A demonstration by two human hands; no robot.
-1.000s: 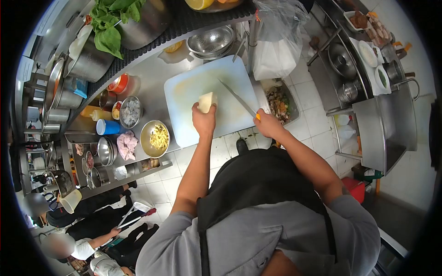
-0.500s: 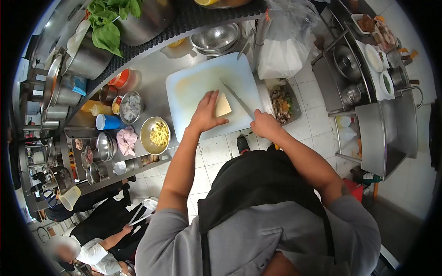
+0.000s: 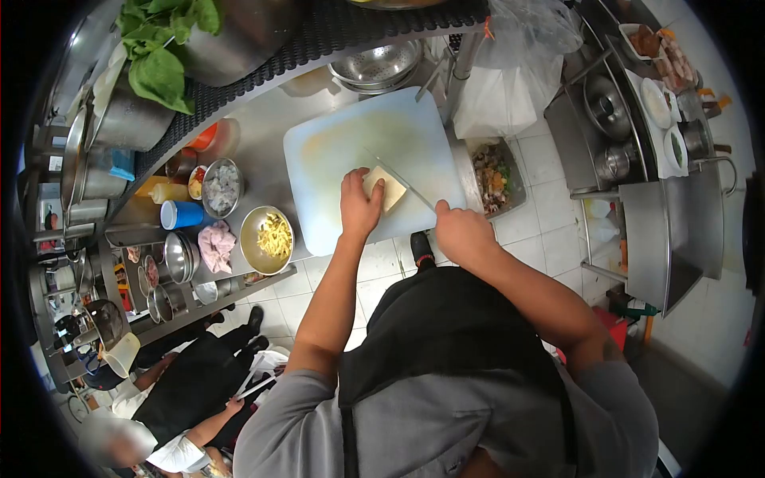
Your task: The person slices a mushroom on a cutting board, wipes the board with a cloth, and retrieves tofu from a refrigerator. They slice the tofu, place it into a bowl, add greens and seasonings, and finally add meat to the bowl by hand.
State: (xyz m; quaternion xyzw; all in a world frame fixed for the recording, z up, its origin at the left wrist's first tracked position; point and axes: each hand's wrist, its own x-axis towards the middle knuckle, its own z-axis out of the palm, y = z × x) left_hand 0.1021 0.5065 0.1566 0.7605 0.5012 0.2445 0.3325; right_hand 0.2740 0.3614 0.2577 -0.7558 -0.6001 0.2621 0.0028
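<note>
L hand (image 3: 360,209) presses down on a pale yellow block (image 3: 386,189), fingers curled over its near side, block lying flat on the white cutting board (image 3: 343,143) close to the board's near edge. R hand (image 3: 460,233) is closed round the handle of a knife (image 3: 406,185), at the board's near right corner; blade runs diagonally w/ its edge against the block's right side. Board sits on the steel worktop (image 3: 255,131). Left of board, near the worktop's front edge: a metal bowl of yellow strips (image 3: 267,239), pink cloth (image 3: 215,245), blue cup (image 3: 180,214). Beyond board's right edge, a tray of scraps (image 3: 490,175). Another person (image 3: 191,398) lower left.
</note>
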